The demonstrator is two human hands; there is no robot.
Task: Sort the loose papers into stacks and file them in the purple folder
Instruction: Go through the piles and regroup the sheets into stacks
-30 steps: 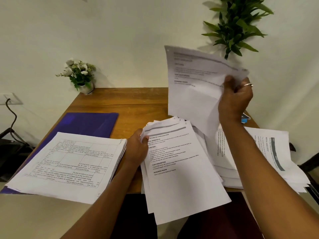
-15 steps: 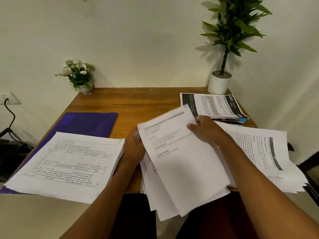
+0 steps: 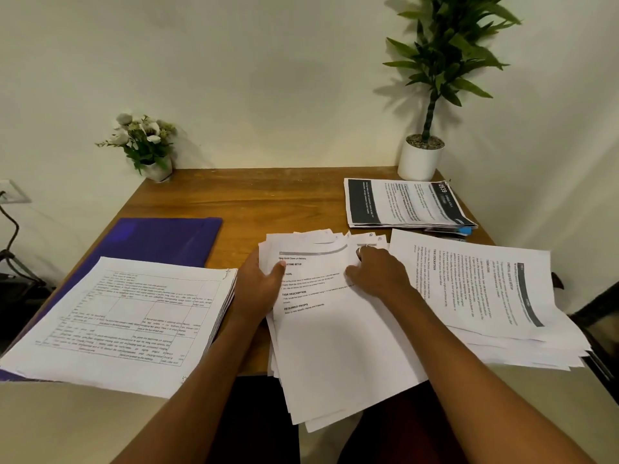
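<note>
Tabletop [image 3: 234, 195]: left hand [image 3: 261, 286] grips papers [image 3: 335, 346], right hand [image 3: 378, 272] atop

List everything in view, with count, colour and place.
table: one, brown wood, centre.
purple folder: one, purple, left, partly under the left stack.
left stack: one, white with printed tables, near left.
middle stack: one, white, overhanging the near edge.
right stack: one, white, right.
far stack: one, white with dark bands, far right.
flower pot: one, white flowers, far left.
potted plant: one, green in white pot, far right corner.
wall socket: one, white, left wall.
left grip: holds middle stack's left edge, thumb on top.
right grip: rests on middle stack.
</note>
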